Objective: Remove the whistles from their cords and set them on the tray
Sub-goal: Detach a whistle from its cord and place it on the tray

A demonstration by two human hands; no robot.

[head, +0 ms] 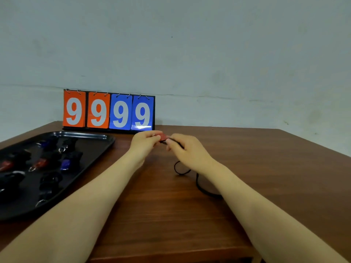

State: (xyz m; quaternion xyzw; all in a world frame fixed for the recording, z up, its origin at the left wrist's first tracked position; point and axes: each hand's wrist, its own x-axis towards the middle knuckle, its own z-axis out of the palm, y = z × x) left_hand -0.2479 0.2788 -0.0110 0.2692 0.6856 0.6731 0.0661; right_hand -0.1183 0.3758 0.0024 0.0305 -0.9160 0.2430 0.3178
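Observation:
Above the middle of the table my left hand [145, 142] pinches a small red whistle [163, 137], which is mostly hidden by the fingers. My right hand [187, 149] pinches the black cord [185, 172] right beside the whistle. The cord runs under my right wrist and loops over the wood behind it. On the left lies a black tray [89, 137] holding several red, blue and black whistles, some with metal rings.
A flip scoreboard [108, 111] showing 9 9 9 9 in orange and blue stands against the wall behind the tray. The brown wooden table [266, 168] has its right edge slanting away at the far right.

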